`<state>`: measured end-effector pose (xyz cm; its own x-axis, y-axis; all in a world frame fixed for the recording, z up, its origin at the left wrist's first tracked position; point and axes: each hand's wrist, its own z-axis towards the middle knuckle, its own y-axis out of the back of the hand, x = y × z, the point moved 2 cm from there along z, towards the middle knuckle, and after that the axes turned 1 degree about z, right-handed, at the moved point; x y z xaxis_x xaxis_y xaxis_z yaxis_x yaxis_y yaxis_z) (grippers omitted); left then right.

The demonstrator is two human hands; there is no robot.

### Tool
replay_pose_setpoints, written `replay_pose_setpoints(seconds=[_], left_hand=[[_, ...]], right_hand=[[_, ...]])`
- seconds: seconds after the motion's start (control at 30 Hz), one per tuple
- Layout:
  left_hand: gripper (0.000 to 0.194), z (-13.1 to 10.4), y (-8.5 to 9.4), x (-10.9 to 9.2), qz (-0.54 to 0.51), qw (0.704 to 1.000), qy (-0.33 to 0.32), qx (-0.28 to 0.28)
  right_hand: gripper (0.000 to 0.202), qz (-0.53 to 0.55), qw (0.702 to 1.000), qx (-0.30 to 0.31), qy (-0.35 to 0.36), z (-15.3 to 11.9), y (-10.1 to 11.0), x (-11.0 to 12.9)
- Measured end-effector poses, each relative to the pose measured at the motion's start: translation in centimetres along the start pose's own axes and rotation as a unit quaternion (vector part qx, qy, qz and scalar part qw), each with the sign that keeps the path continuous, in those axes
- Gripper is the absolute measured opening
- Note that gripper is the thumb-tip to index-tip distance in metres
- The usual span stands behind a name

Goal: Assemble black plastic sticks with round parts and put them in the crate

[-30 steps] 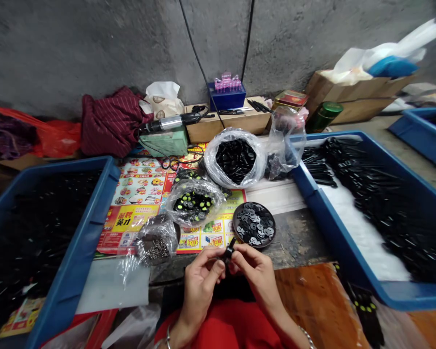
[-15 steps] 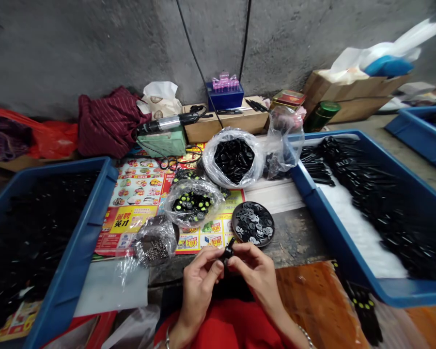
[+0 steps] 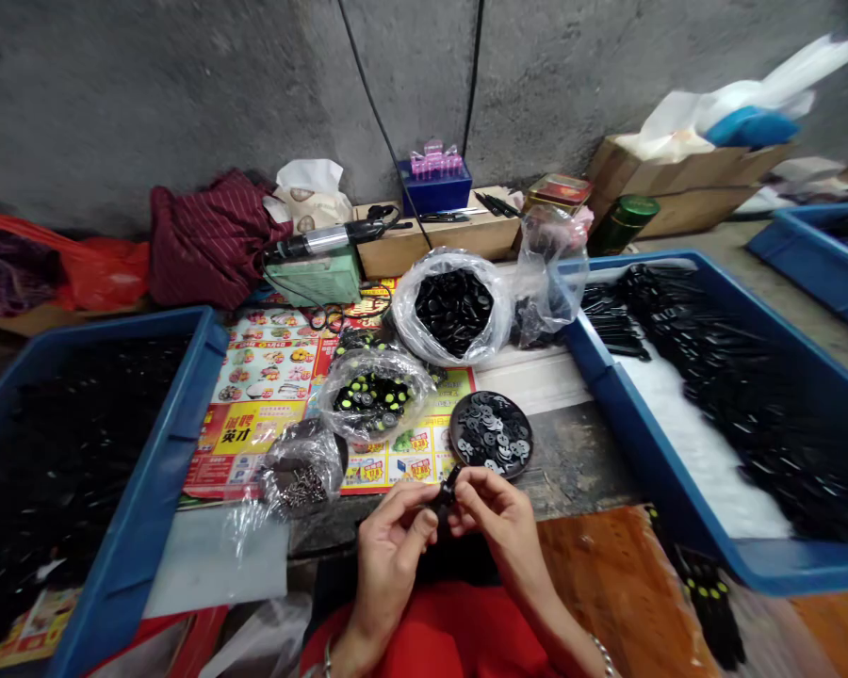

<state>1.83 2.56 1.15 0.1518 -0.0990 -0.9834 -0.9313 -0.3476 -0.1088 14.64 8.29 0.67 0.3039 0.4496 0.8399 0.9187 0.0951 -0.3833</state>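
Between my fingertips, above the near edge of the table, is a small black plastic part; fingers hide much of it and I cannot make out its exact kind. My left hand pinches its near-left side. My right hand is closed on its right side, fingers curled around it. Just beyond my right hand sits a round dark dish of flat black and grey discs. A clear bag of small metal screws lies to the left, near a bag of black and lime-green round pieces.
Blue trays of black parts flank me, one at left and one at right. A clear bag of black pieces stands behind. An electric screwdriver rests on a green box. Dark cables hang by the wall.
My right hand's fingers have shifted upward and curled over the top of the black part. My left hand keeps its pinch in nearly the same place.
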Motion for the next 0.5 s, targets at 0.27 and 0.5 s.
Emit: replay_pose_setpoints(seconds=[0.27,0.5], left_hand=[[0.014,0.08,0.27,0.52,0.000,1.000,-0.001,-0.005],[0.015,0.09,-0.06,0.20,-0.004,1.000,0.007,0.014]], right_hand=[[0.033,-0.015,1.000,0.014,0.016,-0.07,0.12,-0.06],[0.040,-0.079,0.995,0.059,0.017,-0.07,0.15,0.11]])
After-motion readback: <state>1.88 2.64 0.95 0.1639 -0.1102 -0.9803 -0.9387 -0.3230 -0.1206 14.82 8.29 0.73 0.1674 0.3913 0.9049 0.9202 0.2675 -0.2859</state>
